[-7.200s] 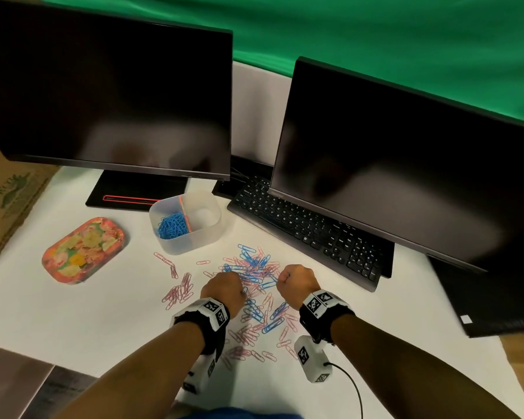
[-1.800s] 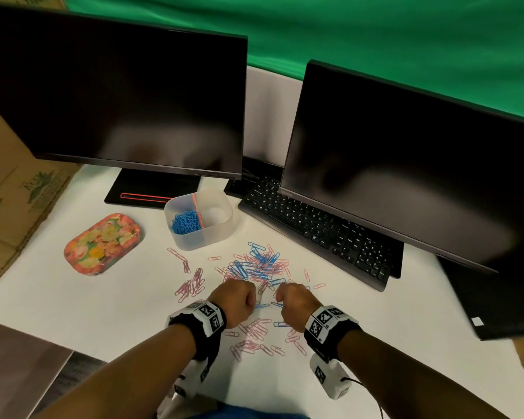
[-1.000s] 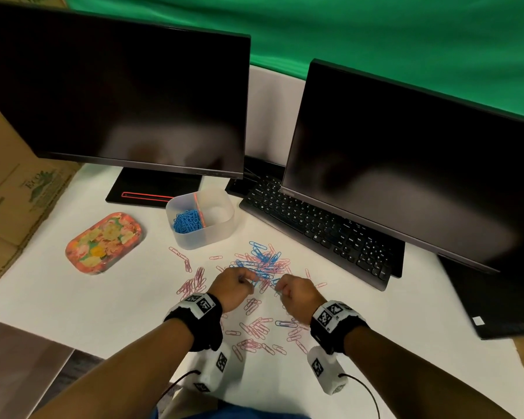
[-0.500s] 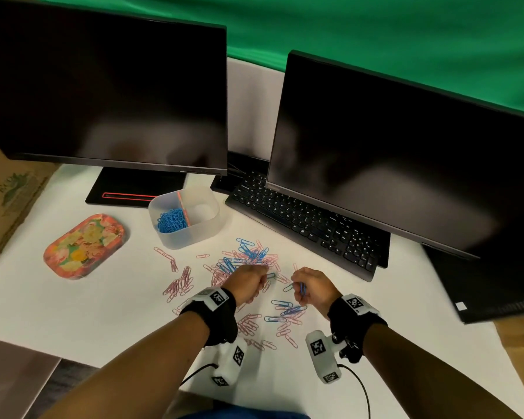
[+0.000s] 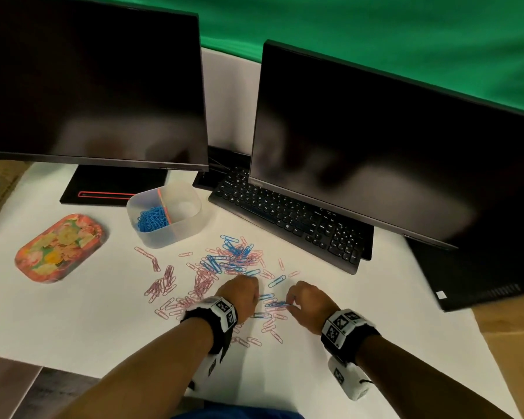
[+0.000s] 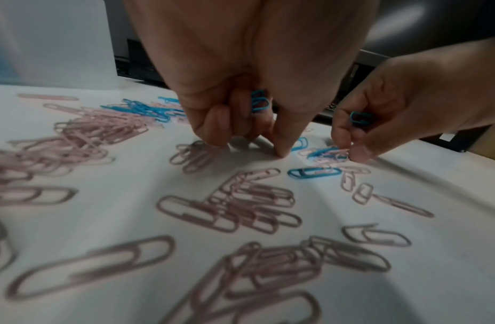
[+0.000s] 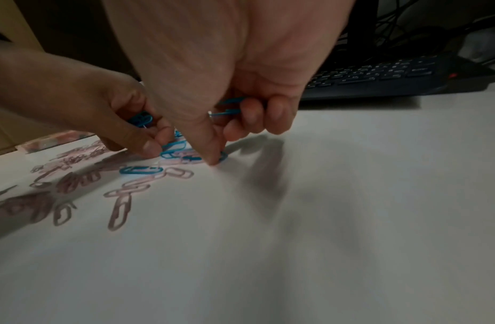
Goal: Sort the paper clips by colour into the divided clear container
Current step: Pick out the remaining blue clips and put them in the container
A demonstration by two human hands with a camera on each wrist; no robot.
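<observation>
The clear divided container (image 5: 176,234) stands at the back left, with blue clips (image 5: 152,219) in its left half and a bare right half (image 5: 185,207). Pink and blue paper clips (image 5: 224,263) lie scattered on the white sheet. My left hand (image 5: 248,293) is over the heap's near edge, fingers curled round several blue clips (image 6: 259,102), fingertips on the sheet. My right hand (image 5: 297,300) is close beside it and also holds blue clips (image 7: 229,107). Its thumb (image 7: 213,153) presses on a loose blue clip (image 7: 223,156). Pink clips (image 6: 241,208) fill the left wrist view.
Two dark monitors (image 5: 97,80) (image 5: 375,146) stand behind, a black keyboard (image 5: 288,219) just beyond the clips. A floral tin tray (image 5: 58,247) lies at the left, a black device (image 5: 481,267) at the right. The sheet's front edge (image 5: 73,362) runs near my arms.
Both hands have drawn a little nearer to me, from the middle of the heap to the blue clips at its near edge. They still hold blue clips.
</observation>
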